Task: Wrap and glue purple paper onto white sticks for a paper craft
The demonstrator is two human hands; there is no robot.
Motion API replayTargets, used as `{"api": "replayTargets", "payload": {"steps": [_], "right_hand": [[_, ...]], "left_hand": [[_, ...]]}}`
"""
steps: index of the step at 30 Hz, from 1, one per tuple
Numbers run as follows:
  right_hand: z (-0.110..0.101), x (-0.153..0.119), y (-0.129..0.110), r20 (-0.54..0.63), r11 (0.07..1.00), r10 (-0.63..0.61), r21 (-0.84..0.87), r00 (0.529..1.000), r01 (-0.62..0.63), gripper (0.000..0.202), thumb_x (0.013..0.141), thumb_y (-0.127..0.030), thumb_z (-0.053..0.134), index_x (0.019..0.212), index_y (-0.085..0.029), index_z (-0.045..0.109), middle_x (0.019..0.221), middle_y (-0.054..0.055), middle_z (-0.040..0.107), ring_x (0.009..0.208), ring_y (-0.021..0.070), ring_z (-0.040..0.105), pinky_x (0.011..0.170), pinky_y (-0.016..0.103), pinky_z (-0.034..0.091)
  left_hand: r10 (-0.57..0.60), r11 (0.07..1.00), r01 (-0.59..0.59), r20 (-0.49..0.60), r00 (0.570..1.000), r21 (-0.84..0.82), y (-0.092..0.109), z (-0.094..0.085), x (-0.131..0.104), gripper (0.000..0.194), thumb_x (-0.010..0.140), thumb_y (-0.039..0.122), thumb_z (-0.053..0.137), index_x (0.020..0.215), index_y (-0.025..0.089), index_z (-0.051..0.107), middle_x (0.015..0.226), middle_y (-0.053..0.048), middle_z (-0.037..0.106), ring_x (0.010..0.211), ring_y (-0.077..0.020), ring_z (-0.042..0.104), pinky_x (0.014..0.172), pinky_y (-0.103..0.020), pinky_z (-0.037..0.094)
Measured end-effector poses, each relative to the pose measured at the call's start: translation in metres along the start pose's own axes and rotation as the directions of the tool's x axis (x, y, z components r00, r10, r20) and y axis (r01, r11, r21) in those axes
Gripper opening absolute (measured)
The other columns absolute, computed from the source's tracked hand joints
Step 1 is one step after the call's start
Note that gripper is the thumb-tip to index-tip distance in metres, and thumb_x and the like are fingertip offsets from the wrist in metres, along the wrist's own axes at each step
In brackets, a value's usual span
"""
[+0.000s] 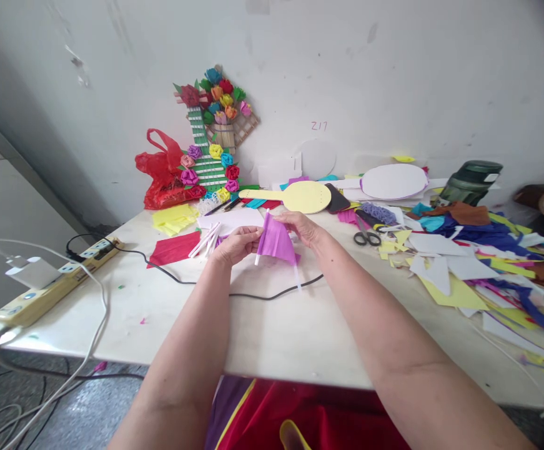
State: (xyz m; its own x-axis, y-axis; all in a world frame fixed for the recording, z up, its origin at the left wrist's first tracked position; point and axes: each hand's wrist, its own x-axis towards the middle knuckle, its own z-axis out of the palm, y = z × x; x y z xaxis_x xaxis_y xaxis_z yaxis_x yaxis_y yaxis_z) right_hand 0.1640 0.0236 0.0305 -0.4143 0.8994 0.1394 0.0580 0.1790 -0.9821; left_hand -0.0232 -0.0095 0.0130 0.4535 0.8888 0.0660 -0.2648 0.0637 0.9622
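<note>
A piece of purple crepe paper [278, 242] is held up over the table between my two hands. Its left edge lies along a slim white paper stick [257, 258], which pokes out above and below. My left hand [240, 244] pinches the paper and stick at that edge. At the paper's upper right, the fingers of my right hand [302, 226] are closed on it, partly hidden behind it. Below the paper's right corner a pale translucent strip [298, 278] slants down; its upper end is hidden. Several white paper sticks [206, 240] lie left of my left hand, partly over red crepe paper [173, 249].
A black cable [262, 297] crosses the table below my hands to a power strip [60, 281] at left. Scissors [366, 239] and heaped paper scraps [450, 250] lie at right. Behind stand a paper-flower craft [210, 169], a yellow paddle-shaped cutout [306, 197] and a green bottle [471, 182].
</note>
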Motion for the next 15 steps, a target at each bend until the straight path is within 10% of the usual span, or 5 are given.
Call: {"api": "replayTargets", "payload": {"steps": [15], "right_hand": [[-0.0018,-0.0082,-0.01,0.108,0.942,0.13,0.297,0.986,-0.157,0.016,0.054,-0.018,0.07,0.063,-0.013,0.057,0.058,-0.001,0.058,0.053,0.0102,0.052,0.052,0.022,0.04]], "left_hand": [[0.005,0.998,-0.005,-0.004,1.0,0.066,0.0023,-0.0005,-0.001,0.018,0.062,0.025,0.071,0.068,0.01,0.063,0.058,-0.002,0.058,0.052,-0.0091,0.052,0.053,-0.021,0.04]]}}
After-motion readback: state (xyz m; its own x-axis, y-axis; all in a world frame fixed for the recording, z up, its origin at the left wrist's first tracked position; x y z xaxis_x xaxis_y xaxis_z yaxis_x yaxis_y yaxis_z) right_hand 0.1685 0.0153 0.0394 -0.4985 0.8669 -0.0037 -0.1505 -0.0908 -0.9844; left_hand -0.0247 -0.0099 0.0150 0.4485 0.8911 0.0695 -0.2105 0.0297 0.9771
